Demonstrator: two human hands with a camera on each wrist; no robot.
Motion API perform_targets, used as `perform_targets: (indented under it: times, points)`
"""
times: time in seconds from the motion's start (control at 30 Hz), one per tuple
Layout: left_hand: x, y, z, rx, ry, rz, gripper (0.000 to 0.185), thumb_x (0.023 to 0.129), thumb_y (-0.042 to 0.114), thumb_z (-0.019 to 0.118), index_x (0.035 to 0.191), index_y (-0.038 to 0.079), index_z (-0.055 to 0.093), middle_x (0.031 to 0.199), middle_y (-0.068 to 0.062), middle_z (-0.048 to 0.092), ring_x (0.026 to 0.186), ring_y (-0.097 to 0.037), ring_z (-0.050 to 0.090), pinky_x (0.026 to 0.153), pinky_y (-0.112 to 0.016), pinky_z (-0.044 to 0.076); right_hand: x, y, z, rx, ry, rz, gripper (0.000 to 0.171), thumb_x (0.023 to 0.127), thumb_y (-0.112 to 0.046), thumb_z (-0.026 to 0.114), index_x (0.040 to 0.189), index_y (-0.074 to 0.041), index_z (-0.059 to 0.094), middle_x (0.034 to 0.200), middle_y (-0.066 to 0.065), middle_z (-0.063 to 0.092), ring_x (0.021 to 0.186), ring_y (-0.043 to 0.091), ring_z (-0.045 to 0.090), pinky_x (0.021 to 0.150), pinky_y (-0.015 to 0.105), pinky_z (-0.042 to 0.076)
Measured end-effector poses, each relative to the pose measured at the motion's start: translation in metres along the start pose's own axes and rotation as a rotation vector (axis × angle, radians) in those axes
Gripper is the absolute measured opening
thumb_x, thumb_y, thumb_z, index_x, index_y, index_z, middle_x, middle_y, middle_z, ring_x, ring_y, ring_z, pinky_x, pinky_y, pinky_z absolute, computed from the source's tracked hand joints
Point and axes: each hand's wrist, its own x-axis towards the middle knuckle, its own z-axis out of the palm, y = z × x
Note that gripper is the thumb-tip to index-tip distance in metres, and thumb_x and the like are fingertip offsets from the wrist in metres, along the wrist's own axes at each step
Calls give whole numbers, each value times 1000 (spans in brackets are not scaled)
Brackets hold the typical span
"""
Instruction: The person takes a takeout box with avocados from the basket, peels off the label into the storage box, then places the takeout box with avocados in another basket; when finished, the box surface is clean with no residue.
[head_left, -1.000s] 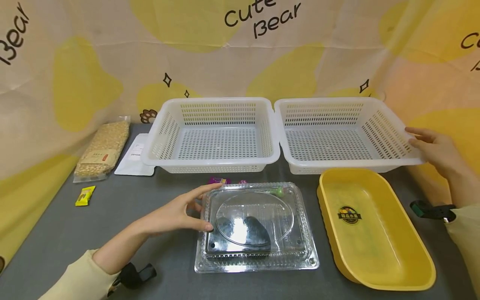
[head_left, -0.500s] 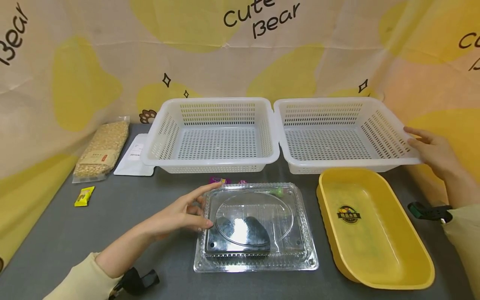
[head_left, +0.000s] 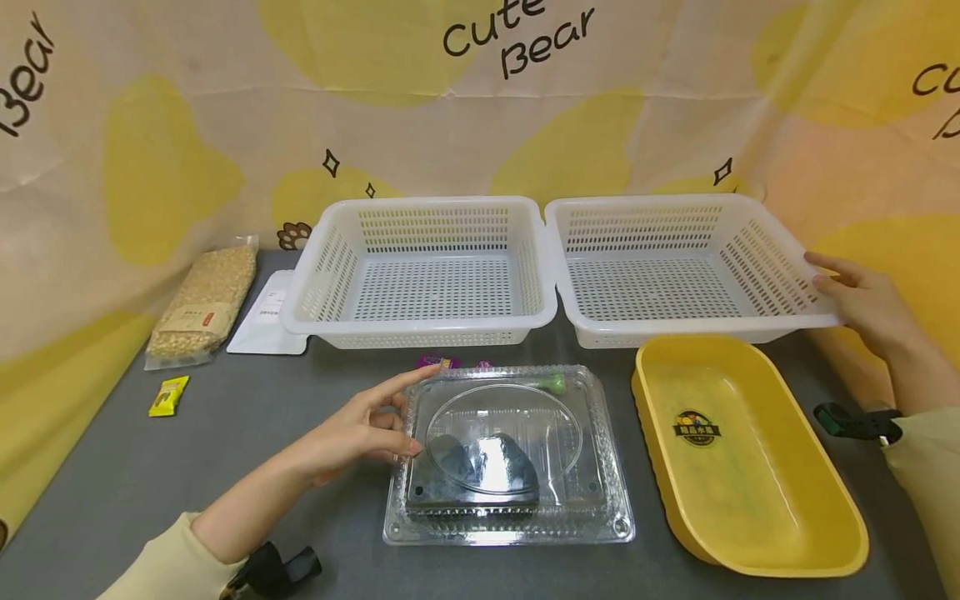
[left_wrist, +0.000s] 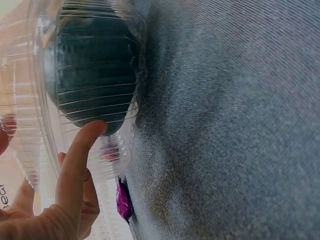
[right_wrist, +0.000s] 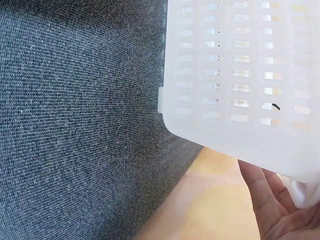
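- Grey cloth (head_left: 247, 433) covers our table, and a cream and yellow "Cute Bear" backdrop (head_left: 480, 100) closes it off at the back and on both sides.
- Near the front middle lies the clear clamshell box (head_left: 510, 454), flat on the cloth with its lid down and something dark inside; we cannot tell what that is.
- Our left hand (head_left: 352, 429) rests against the box's left edge, fingers straight and spread, thumb tip at the rim; the left wrist view shows a fingertip (left_wrist: 92, 131) on the ribbed wall. Nothing is pinched, so to our eye it steadies the box rather than lifts it.
- Our right hand (head_left: 862, 300) lies on the right rim of the right white basket (head_left: 675, 333), fingers only loosely bent along the edge, with the palm under the rim in the right wrist view.
- The left white basket (head_left: 427, 337) sits just beside it, rims almost touching, both close to the backdrop.
- Small purple and green wrappers (head_left: 438, 362) peek out between box and baskets, so that gap is narrow.
- The yellow tray (head_left: 750, 550) stands close on the box's right.
- Open cloth lies to the left, out to the yellow packet (head_left: 169, 394), the bag of beans (head_left: 202, 304) and the white pouch (head_left: 266, 321).
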Motion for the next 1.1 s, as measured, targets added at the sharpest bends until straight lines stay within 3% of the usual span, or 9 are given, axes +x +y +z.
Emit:
perform_targets:
  times: [0.33,0.6,0.77,0.97,1.1]
  points:
    - [-6,9,-1,-20,37,36,86,86,8,70,157,26,25,100,-8,33,73,-7,60,71,-35,59,0,0,-1,56,-22,20,56,104,-26,44,157,-17,26,84,-37,56,71,-11,61,58,15,54]
    - [-3,36,4,-38,36,49,87,85,11,71,156,34,26,126,-16,27,79,-6,59,77,-37,55,2,3,-3,92,-31,42,56,104,-27,44,157,-24,27,84,-37,56,72,-10,62,59,16,54]
    - [8,59,8,-35,50,90,87,84,11,71,156,36,28,114,-12,33,80,-9,64,81,-41,57,4,4,-3,51,-26,50,56,104,-28,43,157,-24,25,83,-38,53,71,-11,60,58,15,54]
    - [31,84,10,-82,64,149,88,84,5,67,156,36,27,119,-12,38,80,-11,67,82,-38,58,2,2,-2,-3,-18,41,57,105,-31,41,158,-21,23,82,-40,49,71,-12,58,59,15,54]
    - [49,98,14,-132,111,176,88,83,2,65,154,40,30,122,-12,40,88,-13,64,79,-32,59,0,0,-1,-27,-26,34,58,105,-31,39,158,-18,21,82,-40,48,71,-12,58,59,15,54]
